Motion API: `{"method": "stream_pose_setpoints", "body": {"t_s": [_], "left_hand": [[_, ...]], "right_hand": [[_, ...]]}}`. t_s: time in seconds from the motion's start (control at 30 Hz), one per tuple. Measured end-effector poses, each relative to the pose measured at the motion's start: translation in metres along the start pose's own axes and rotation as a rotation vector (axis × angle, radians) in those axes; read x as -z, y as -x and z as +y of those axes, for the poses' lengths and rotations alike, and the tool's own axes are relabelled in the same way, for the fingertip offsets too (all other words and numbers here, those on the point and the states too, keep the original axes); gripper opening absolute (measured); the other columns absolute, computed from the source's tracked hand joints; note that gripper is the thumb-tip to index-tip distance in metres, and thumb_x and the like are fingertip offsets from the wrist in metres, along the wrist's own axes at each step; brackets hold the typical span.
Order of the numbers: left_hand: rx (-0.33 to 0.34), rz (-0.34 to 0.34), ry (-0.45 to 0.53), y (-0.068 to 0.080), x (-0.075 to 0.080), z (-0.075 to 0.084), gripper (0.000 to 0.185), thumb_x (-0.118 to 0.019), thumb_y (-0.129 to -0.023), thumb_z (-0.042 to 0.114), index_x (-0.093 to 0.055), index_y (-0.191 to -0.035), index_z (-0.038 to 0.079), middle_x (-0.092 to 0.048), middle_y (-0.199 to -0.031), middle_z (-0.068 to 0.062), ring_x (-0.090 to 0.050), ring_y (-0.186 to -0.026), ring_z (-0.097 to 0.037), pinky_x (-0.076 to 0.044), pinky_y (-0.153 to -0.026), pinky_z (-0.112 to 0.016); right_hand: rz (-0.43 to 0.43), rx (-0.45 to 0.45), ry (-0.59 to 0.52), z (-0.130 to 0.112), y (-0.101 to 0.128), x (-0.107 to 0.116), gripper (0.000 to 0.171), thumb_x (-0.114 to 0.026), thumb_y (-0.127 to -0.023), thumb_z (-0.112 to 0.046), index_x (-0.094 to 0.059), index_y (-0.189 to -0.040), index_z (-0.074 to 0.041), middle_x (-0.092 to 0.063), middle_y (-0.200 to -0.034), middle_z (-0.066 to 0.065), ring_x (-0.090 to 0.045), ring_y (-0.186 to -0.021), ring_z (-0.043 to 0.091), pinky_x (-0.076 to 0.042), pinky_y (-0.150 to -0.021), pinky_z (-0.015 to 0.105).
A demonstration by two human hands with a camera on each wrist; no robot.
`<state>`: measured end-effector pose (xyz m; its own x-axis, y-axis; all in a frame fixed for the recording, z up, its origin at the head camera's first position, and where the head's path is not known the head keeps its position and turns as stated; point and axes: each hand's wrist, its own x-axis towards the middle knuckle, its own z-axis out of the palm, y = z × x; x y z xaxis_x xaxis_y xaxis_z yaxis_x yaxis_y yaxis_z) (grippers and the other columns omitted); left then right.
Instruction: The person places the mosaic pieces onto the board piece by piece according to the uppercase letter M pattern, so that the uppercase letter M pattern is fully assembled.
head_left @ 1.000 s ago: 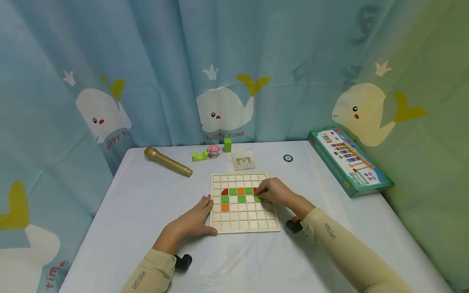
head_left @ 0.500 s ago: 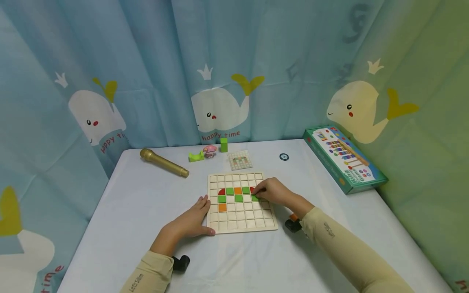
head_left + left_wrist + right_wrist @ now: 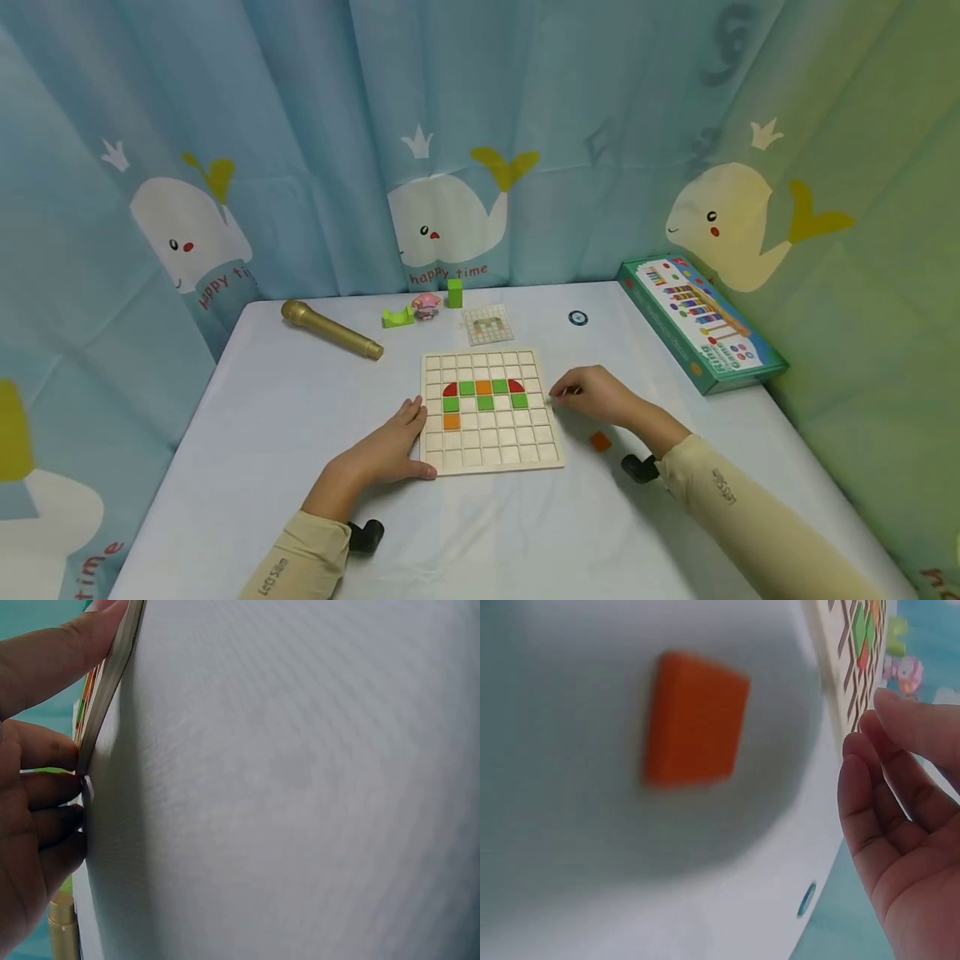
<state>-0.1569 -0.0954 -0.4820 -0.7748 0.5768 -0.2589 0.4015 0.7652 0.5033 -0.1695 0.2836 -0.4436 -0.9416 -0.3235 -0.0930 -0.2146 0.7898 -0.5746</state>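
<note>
A wooden grid board [image 3: 487, 450] lies on the white table, with red, green and orange tiles [image 3: 483, 387] set in its upper rows. My left hand [image 3: 418, 437] rests flat on the table, its straight fingers against the board's left edge [image 3: 112, 675] and its thumb along the front corner. My right hand [image 3: 562, 395] sits just off the board's right edge with relaxed, loosely curled fingers [image 3: 889, 787] that hold nothing. A loose orange square tile [image 3: 600, 441] [image 3: 696, 718] lies on the table right of the board, close by my right wrist.
A gold microphone [image 3: 330, 329] lies at the back left. Behind the board are a small pattern card [image 3: 487, 323], a green block [image 3: 454, 292], a pink toy [image 3: 425, 306] and a black disc [image 3: 577, 317]. A green game box [image 3: 697, 321] sits at the right edge. Whale-print curtains surround the table.
My right hand has left the board's green and red tiles and moved right, off the board. The orange tile on the table is now uncovered. The left hand stays put.
</note>
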Motion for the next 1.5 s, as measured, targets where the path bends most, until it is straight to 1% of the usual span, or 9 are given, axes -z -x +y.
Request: {"method": "stream_pose_setpoints", "body": {"t_s": [0.13,0.33,0.5,0.63,0.73,0.93,1.13,1.3,1.5], "left_hand": [[0.003,0.000,-0.007,0.000,0.001,-0.001,0.106,-0.082,-0.081,0.046,-0.026,-0.157,-0.002,-0.014,-0.167,-0.016,-0.009,-0.153,-0.032,-0.023,-0.120,-0.046],[0.001,0.004,-0.010,0.001,0.001,-0.001,0.106,-0.082,-0.081,0.045,-0.026,-0.157,-0.003,-0.014,-0.166,-0.017,-0.010,-0.153,-0.033,-0.022,-0.120,-0.047],[0.000,0.007,-0.008,0.000,0.000,-0.001,0.107,-0.082,-0.081,0.045,-0.026,-0.157,-0.003,-0.013,-0.166,-0.017,-0.010,-0.153,-0.033,-0.022,-0.120,-0.046],[0.004,0.006,-0.001,0.001,-0.001,-0.002,0.107,-0.083,-0.081,0.046,-0.026,-0.157,-0.003,-0.013,-0.167,-0.016,-0.010,-0.153,-0.033,-0.022,-0.120,-0.047],[0.007,0.005,0.000,0.002,-0.001,-0.002,0.107,-0.083,-0.081,0.046,-0.026,-0.157,-0.003,-0.013,-0.167,-0.016,-0.009,-0.153,-0.033,-0.023,-0.120,-0.047],[0.011,-0.002,0.001,0.002,-0.001,-0.002,0.107,-0.081,-0.081,0.047,-0.024,-0.158,-0.001,-0.011,-0.167,-0.015,-0.007,-0.154,-0.032,-0.022,-0.120,-0.047],[-0.005,0.005,0.021,0.002,-0.002,-0.001,0.107,-0.082,-0.081,0.045,-0.024,-0.158,-0.002,-0.011,-0.167,-0.016,-0.008,-0.154,-0.032,-0.022,-0.120,-0.047],[-0.012,0.010,0.013,0.001,-0.003,-0.002,0.107,-0.082,-0.081,0.046,-0.025,-0.157,-0.003,-0.012,-0.167,-0.016,-0.008,-0.154,-0.032,-0.023,-0.119,-0.047],[-0.010,0.009,0.011,0.001,-0.002,-0.001,0.107,-0.083,-0.080,0.045,-0.026,-0.157,-0.003,-0.012,-0.167,-0.015,-0.008,-0.154,-0.032,-0.023,-0.119,-0.047]], "right_hand": [[0.005,-0.018,0.016,0.009,0.014,0.009,0.011,-0.072,-0.092,-0.005,-0.077,-0.101,-0.005,-0.073,-0.097,0.001,-0.063,-0.087,0.015,-0.053,-0.075,0.034],[0.011,-0.010,0.018,0.020,0.035,0.014,0.012,-0.073,-0.091,-0.006,-0.077,-0.102,-0.005,-0.072,-0.094,0.000,-0.062,-0.083,0.014,-0.053,-0.072,0.032],[0.009,-0.050,0.010,0.026,0.051,0.013,0.012,-0.074,-0.090,-0.006,-0.077,-0.101,-0.006,-0.070,-0.093,-0.001,-0.061,-0.082,0.013,-0.053,-0.072,0.032],[0.021,-0.044,0.005,0.031,0.063,0.009,0.015,-0.075,-0.087,-0.002,-0.077,-0.102,-0.005,-0.069,-0.092,-0.001,-0.058,-0.080,0.011,-0.052,-0.070,0.030],[0.024,-0.042,-0.020,0.033,0.069,0.006,0.018,-0.078,-0.086,-0.006,-0.077,-0.103,-0.005,-0.068,-0.093,-0.001,-0.056,-0.079,0.011,-0.051,-0.068,0.028],[0.005,-0.050,-0.065,0.032,0.076,0.000,0.022,-0.083,-0.084,-0.015,-0.078,-0.105,-0.010,-0.066,-0.099,-0.002,-0.056,-0.083,0.014,-0.048,-0.068,0.026],[0.008,-0.052,-0.060,0.031,0.077,-0.001,0.014,-0.083,-0.084,-0.012,-0.080,-0.098,-0.012,-0.065,-0.098,-0.001,-0.060,-0.091,0.020,-0.050,-0.074,0.029],[0.011,-0.055,-0.065,0.031,0.077,-0.001,0.017,-0.084,-0.081,-0.011,-0.075,-0.096,-0.011,-0.065,-0.094,-0.002,-0.058,-0.085,0.018,-0.050,-0.071,0.027],[0.009,-0.073,-0.086,0.034,0.079,0.000,0.019,-0.084,-0.081,-0.008,-0.072,-0.095,-0.010,-0.067,-0.092,-0.002,-0.058,-0.085,0.017,-0.050,-0.073,0.027]]}}
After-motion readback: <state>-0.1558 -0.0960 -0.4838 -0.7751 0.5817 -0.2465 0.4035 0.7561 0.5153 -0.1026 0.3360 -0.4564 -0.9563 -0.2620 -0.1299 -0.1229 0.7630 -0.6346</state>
